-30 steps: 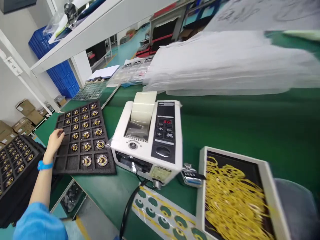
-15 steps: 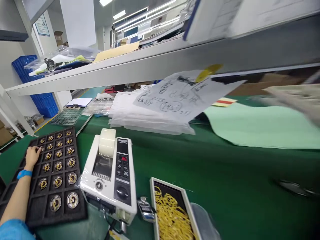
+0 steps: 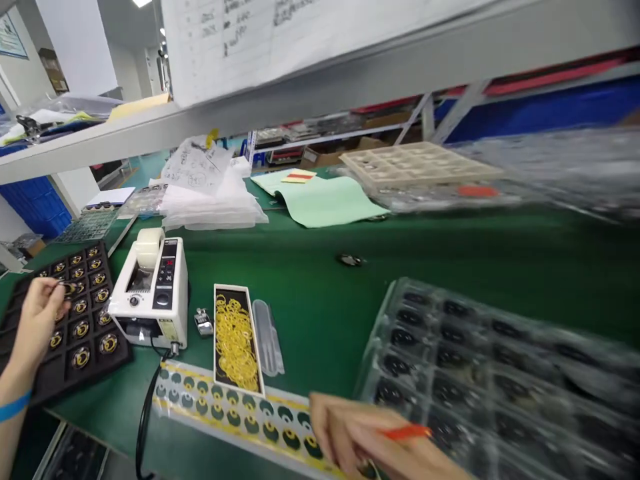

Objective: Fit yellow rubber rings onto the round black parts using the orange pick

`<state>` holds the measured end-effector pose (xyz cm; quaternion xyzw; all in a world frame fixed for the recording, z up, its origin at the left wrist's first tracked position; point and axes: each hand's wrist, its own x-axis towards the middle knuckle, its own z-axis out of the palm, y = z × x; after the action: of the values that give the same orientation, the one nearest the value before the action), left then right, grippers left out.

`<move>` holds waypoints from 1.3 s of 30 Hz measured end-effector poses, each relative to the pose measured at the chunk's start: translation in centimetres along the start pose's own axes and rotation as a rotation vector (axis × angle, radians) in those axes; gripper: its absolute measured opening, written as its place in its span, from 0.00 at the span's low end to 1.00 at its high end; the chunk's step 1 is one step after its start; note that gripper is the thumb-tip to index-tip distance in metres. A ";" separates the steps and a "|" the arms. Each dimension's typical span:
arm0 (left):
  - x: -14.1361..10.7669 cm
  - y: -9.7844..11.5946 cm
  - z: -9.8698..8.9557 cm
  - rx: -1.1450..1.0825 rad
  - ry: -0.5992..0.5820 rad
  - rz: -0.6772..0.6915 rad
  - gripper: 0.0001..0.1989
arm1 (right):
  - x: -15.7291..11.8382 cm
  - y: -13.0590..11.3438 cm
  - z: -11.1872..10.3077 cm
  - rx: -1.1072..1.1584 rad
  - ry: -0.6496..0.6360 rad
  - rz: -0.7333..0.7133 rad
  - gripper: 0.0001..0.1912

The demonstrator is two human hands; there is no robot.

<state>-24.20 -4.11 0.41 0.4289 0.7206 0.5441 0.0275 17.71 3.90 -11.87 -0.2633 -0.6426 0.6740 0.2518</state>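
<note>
My left hand (image 3: 36,320) hovers over the black foam tray (image 3: 35,390) at the far left and pinches a small round gold-and-black part (image 3: 66,288) between its fingertips. Several more of these parts sit in the tray's pockets. My right hand (image 3: 365,437) is at the bottom edge, blurred, and grips a thin orange tool (image 3: 406,432). It rests by the right end of a yellow strip of green round stickers (image 3: 225,408), just left of a clear plastic blister tray (image 3: 475,373).
A white tape dispenser (image 3: 153,287) stands beside the foam tray, with a small metal counter (image 3: 203,321), a box of yellow rings (image 3: 235,337) and a clear lid (image 3: 267,327) to its right. Plastic bags (image 3: 210,203), green paper (image 3: 325,200) and a beige tray (image 3: 415,163) lie farther back under the shelf (image 3: 300,93).
The view has swung right and pulled back. My left hand has lifted off the foam tray with a round part. My right hand and the blister tray have come into view.
</note>
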 end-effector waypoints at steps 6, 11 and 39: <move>-7.3 8.5 10.4 -0.482 -0.758 -0.176 0.17 | 3.5 -7.0 0.3 0.095 0.055 -0.228 0.29; -7.2 9.9 18.6 -0.764 -0.892 -0.190 0.23 | 4.6 -10.4 -1.4 -0.108 0.412 -0.394 0.36; -6.7 9.9 20.2 -0.987 -0.894 -0.221 0.15 | 7.3 -7.5 -4.2 -0.422 0.320 -0.939 0.09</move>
<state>-3.86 7.32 -2.66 0.4738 0.3464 0.5738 0.5712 15.18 12.33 -4.71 -0.0921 -0.7662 0.2967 0.5625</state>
